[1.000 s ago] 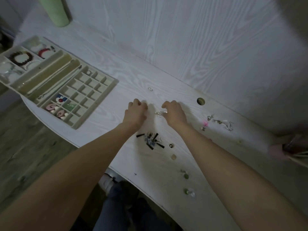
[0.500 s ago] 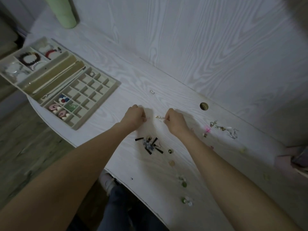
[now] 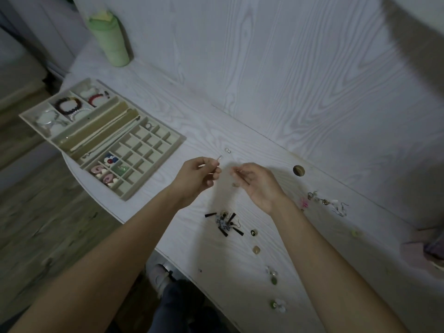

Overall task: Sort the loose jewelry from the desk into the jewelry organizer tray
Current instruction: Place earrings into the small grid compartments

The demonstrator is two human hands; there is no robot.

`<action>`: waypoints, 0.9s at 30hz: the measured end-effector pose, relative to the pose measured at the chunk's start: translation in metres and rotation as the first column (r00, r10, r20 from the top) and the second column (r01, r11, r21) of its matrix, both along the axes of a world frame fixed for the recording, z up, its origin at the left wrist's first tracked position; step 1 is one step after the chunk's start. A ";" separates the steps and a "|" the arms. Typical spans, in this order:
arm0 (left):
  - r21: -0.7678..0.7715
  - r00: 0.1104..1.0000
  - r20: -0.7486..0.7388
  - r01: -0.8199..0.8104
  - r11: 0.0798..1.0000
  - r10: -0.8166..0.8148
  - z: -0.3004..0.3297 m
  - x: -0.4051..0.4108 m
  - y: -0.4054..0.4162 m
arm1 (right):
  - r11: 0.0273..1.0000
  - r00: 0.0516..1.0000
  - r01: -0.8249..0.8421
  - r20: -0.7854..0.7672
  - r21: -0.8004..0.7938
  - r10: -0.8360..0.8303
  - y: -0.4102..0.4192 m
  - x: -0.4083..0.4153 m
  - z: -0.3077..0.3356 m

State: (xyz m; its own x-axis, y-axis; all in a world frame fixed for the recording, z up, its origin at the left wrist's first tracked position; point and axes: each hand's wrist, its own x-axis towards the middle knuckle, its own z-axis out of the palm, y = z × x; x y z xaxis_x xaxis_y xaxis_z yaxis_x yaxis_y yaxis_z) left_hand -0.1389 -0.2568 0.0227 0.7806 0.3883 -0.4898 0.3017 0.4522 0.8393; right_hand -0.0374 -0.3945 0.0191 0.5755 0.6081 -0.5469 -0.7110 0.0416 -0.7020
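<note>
My left hand is raised above the white desk, pinching a small clear earring piece between thumb and fingers. My right hand is beside it, palm up, pinching a thin hooked earring. The beige jewelry organizer tray lies to the left, with bracelets in its far compartments and coloured earrings in its near small cells. Loose pieces lie on the desk: a black tassel cluster, a tiny silver pair, a tangle of hooks, and small studs.
A green tumbler stands at the back left against the white wood-grain wall. A round cable hole sits right of my hands. The desk's curved front edge runs diagonally, with the floor and my shoes below. A pink object lies at far right.
Both hands have lifted off the desk and turned, each now holding a small earring piece picked from between them. The view has shifted so the tray and tumbler sit lower.
</note>
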 end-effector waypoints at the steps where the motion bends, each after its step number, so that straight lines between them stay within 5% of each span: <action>1: -0.006 1.000 0.011 0.001 1.000 0.000 0.003 -0.005 0.003 | 1.000 1.000 -0.021 0.017 0.017 0.021 0.006 -0.002 0.005; 4: 0.116 0.998 -0.006 0.064 0.991 -0.064 0.012 -0.020 0.012 | 0.988 0.980 -0.147 0.128 -0.048 0.152 0.025 -0.014 0.016; 9: 0.360 0.994 -0.051 0.110 0.926 -0.099 0.019 -0.042 0.035 | 0.912 0.816 -0.306 0.417 -0.274 0.400 0.059 -0.034 0.018; 24: 0.417 0.953 -0.111 -0.214 0.883 0.283 -0.015 -0.134 0.140 | 0.830 0.764 -0.402 0.357 -0.387 0.537 0.175 -0.094 -0.009; 27: 0.445 0.960 -0.167 -0.130 0.886 0.224 -0.023 -0.146 0.154 | 0.779 0.719 -0.434 0.347 -0.453 0.602 0.190 -0.104 -0.018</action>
State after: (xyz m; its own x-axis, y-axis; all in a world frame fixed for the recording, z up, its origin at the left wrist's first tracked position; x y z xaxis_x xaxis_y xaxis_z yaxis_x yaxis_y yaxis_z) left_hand -0.2849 -0.1029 -0.0002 0.5778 0.7180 -0.3882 0.4390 0.1276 0.8894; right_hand -0.1412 -0.2046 0.0007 0.4471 0.7241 -0.5251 -0.1480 -0.5191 -0.8418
